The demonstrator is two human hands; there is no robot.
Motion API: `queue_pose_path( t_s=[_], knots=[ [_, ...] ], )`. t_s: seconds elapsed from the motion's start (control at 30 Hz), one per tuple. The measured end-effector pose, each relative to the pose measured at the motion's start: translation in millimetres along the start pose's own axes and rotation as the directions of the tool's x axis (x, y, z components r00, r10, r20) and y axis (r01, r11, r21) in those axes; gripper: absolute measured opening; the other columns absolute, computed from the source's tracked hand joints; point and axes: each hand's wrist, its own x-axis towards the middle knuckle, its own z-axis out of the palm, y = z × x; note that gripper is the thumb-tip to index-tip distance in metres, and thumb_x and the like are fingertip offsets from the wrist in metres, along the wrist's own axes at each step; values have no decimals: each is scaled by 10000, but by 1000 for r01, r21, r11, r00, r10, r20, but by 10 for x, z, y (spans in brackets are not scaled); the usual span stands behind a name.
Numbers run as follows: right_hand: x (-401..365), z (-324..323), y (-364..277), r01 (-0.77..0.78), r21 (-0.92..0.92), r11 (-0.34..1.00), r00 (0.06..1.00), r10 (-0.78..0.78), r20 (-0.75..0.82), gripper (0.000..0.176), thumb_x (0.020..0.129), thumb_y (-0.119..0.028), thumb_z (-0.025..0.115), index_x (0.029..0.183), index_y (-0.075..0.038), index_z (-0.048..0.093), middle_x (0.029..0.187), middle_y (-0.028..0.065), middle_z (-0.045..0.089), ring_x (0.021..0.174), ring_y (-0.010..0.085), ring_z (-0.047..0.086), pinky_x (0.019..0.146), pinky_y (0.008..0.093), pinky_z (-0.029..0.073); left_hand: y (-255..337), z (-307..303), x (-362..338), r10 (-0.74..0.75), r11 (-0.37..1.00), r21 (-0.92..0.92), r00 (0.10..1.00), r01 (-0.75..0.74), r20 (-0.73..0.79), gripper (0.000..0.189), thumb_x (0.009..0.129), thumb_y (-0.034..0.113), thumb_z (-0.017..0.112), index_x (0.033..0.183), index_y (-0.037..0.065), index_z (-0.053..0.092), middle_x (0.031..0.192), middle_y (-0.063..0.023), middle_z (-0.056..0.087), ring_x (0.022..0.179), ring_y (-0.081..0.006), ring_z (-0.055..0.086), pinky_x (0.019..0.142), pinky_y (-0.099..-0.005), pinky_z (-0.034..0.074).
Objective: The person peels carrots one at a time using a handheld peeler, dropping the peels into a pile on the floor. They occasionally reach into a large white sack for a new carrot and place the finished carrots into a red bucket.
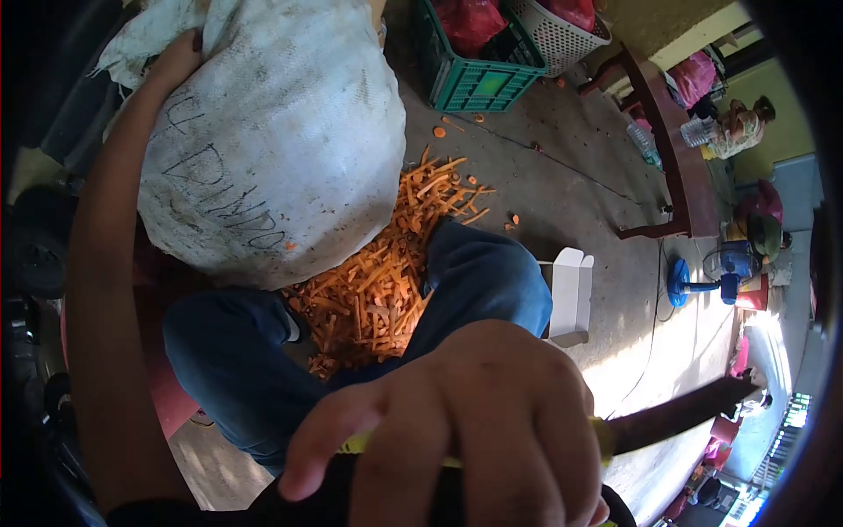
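Note:
A large white woven sack, stained and marked with black handwriting, stands bulging at the upper left. My left hand grips its bunched cloth near the top; some of the fingers are hidden. Close to the camera, my right hand is wrapped round the yellow handle of a knife, whose dark blade points right. Between my jeans-clad legs, a heap of orange carrot strips lies on the floor against the sack.
A green crate and a white basket hold red bags. An open white box lies right of my knee. Farther right are a wooden table, a blue fan and a seated person. Cords cross the floor.

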Motion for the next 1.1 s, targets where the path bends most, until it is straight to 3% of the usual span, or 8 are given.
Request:
queue_pose_path(
  t_s=[0.23,0.3,0.37,0.4,0.53,0.73,0.97,1.1],
  knots=[
    [-47,-39,-77,28,-110,994,994,-16,105,194,823,-286,471,898,-108,482,1127,102,410,946,372,509,958,546,101,43,33,8,-16,999,-42,1000,16,-4,290,765,177,391,932,-33,500,938,-240,520,898,-366,496,779,-373,379],
    [-69,-69,-167,-184,-87,979,969,166,-182,252,852,-280,392,688,-118,494,832,56,510,809,260,482,816,469,322,-32,37,18,-6,999,-32,1000,6,-10,301,777,185,374,958,-25,493,938,-239,523,889,-365,501,780,-368,380],
    [-224,-164,-229,-285,-116,951,811,175,-559,242,842,-256,394,671,-122,500,901,26,474,813,232,482,851,524,290,-49,63,24,-32,999,-10,999,31,-30,311,783,189,369,983,-19,484,952,-238,521,898,-362,500,786,-367,379],
    [-307,-201,-192,-235,-13,972,642,145,-753,255,836,-266,385,662,-127,510,963,15,452,829,197,476,875,532,273,-53,77,19,-57,998,7,997,58,-45,321,788,193,363,1008,-13,475,965,-237,520,907,-360,500,792,-365,378],
    [-805,-517,-246,-113,116,987,423,154,-893,226,817,-315,413,686,-166,522,1076,31,471,1008,206,446,902,515,239,-183,153,89,-69,992,-101,993,79,98,367,779,216,423,1072,-4,445,1072,-222,483,995,-322,472,854,-335,349],
    [-1000,-571,-206,-10,205,979,424,190,-885,156,774,-276,490,792,-121,501,1107,59,456,1058,241,418,888,464,292,26,40,-13,-155,976,-113,959,186,239,456,751,240,481,1109,-31,396,1109,-191,468,998,-281,474,854,-303,346],
    [-951,-552,-188,-49,215,975,410,216,-886,161,768,-279,504,790,-120,504,1089,57,461,1068,256,410,888,467,292,-30,60,28,-219,965,-103,956,242,198,398,714,195,504,1047,-9,426,991,-207,522,927,-298,509,795,-322,379],
    [-922,-577,-213,-63,171,983,470,181,-864,176,772,-288,503,781,-112,493,922,47,484,1068,277,413,898,469,292,-73,88,43,-209,970,-87,961,227,178,368,707,159,499,1028,-9,430,978,-210,523,917,-310,510,788,-331,380]
  ],
)
